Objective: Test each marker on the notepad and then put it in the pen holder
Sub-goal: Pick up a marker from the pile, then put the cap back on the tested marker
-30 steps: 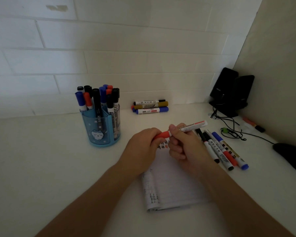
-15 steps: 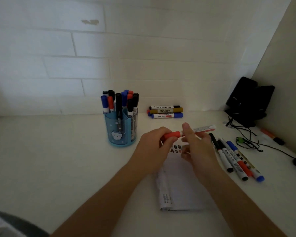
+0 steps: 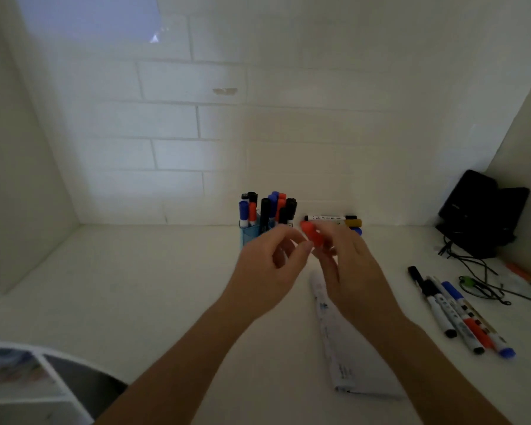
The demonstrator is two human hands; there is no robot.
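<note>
The right grip (image 3: pixel 350 268) clasps the red marker (image 3: pixel 311 236), cap toward the holder (image 3: pixel 249 236), likely for dropping in. The left grip (image 3: pixel 267 265) curls beside it; hold unclear.

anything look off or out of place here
One orange marker lies alone beside the cables at far right, apart from the marker row. The notepad has its left edge curled over. A wall tile has a chipped patch.
</note>
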